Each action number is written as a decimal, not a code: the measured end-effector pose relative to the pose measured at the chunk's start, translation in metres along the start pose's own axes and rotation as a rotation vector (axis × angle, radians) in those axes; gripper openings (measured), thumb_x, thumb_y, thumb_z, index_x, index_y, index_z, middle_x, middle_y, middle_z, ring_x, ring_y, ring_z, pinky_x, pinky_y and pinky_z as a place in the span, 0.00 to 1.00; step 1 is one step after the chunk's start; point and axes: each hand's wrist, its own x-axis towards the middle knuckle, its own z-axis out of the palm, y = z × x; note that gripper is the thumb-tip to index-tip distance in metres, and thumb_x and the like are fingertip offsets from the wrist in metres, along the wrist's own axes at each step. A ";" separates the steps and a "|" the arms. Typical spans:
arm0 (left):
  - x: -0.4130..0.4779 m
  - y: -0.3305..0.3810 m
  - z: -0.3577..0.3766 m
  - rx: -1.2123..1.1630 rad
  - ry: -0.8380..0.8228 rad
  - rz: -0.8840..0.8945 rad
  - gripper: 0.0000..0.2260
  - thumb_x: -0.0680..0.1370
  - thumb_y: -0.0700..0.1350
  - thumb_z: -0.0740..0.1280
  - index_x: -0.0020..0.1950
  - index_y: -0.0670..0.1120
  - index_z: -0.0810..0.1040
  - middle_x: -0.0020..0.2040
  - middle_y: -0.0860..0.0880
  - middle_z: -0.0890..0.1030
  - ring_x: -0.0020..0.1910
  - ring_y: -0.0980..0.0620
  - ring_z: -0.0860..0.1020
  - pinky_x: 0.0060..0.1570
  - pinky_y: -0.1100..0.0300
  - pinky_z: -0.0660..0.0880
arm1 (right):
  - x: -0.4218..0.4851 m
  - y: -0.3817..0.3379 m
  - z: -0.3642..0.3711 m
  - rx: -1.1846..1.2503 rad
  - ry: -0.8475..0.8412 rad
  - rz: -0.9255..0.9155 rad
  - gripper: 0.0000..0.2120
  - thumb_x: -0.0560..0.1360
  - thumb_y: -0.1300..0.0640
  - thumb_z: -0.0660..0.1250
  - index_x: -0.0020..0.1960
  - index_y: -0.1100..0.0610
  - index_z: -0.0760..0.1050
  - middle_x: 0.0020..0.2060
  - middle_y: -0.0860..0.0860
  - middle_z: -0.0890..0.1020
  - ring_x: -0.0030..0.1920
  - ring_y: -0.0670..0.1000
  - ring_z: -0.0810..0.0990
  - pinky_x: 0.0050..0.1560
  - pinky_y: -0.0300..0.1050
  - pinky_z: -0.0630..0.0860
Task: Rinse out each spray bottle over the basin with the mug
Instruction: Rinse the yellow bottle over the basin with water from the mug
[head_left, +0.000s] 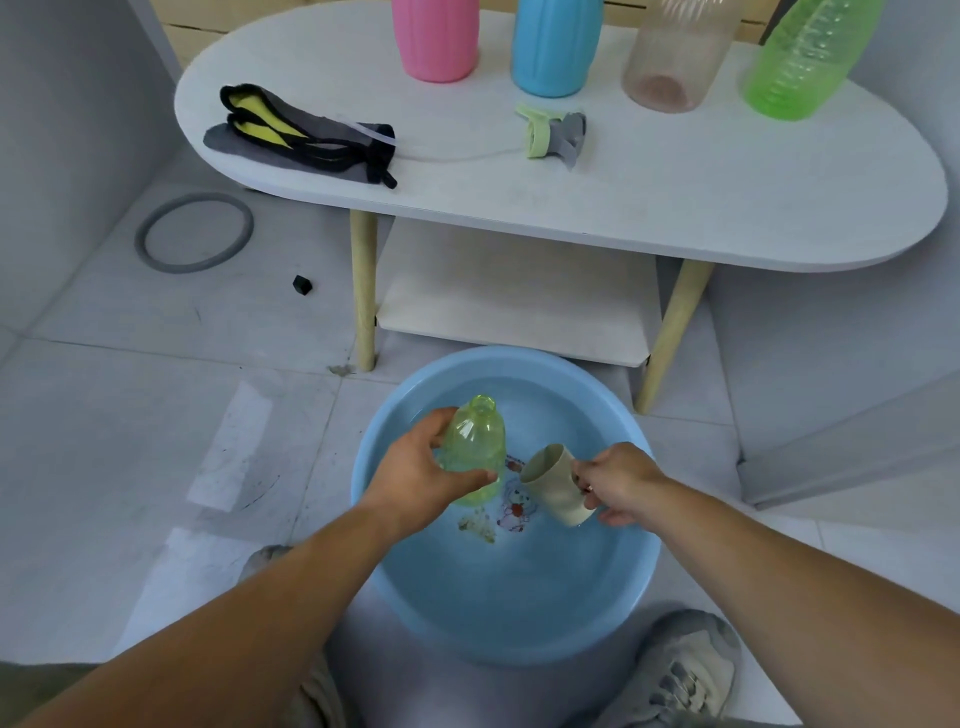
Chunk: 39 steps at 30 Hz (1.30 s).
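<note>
A grey sneaker (680, 670) sits just beside the near rim of the blue basin (519, 597), which stands on the tiled floor and holds shallow water over a cartoon print on its bottom. Above the basin, the left hand (421, 467) grips a translucent green spray bottle (475, 447) round its body, fingers curled about it (its neck is bare and open, pointing away from the person). Just beside it, the right hand (618, 480) pinches the handle of a beige mug (553, 483), tilted with its mouth toward the bottle.

Beyond the basin stands a white oval table (701, 197). On it lie a green-and-grey spray head (553, 136) with its thin tube and a folded grey, yellow and black cloth (301, 135). Along the far edge stand a pink bottle (435, 39), a blue bottle (556, 47), a clear bottle (675, 57) and a larger green bottle (810, 57).
</note>
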 end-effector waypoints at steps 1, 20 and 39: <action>0.000 0.000 0.000 -0.002 0.000 -0.002 0.32 0.65 0.54 0.83 0.66 0.60 0.74 0.59 0.62 0.80 0.62 0.60 0.77 0.66 0.54 0.75 | 0.000 0.000 0.001 -0.007 0.000 -0.011 0.16 0.78 0.48 0.65 0.44 0.59 0.81 0.34 0.54 0.84 0.38 0.56 0.83 0.43 0.49 0.85; -0.005 0.007 -0.004 -0.009 0.027 0.050 0.30 0.66 0.51 0.83 0.66 0.57 0.76 0.57 0.58 0.81 0.59 0.56 0.79 0.61 0.54 0.77 | -0.085 -0.062 -0.068 0.000 0.089 -0.488 0.12 0.79 0.50 0.68 0.46 0.58 0.83 0.35 0.51 0.84 0.40 0.51 0.84 0.52 0.50 0.83; -0.006 0.018 -0.006 -0.012 0.014 0.065 0.33 0.67 0.54 0.82 0.69 0.58 0.74 0.60 0.57 0.79 0.61 0.57 0.76 0.44 0.73 0.70 | -0.131 -0.081 -0.087 -0.281 0.300 -0.821 0.13 0.78 0.46 0.66 0.43 0.53 0.83 0.36 0.52 0.83 0.38 0.53 0.79 0.43 0.49 0.77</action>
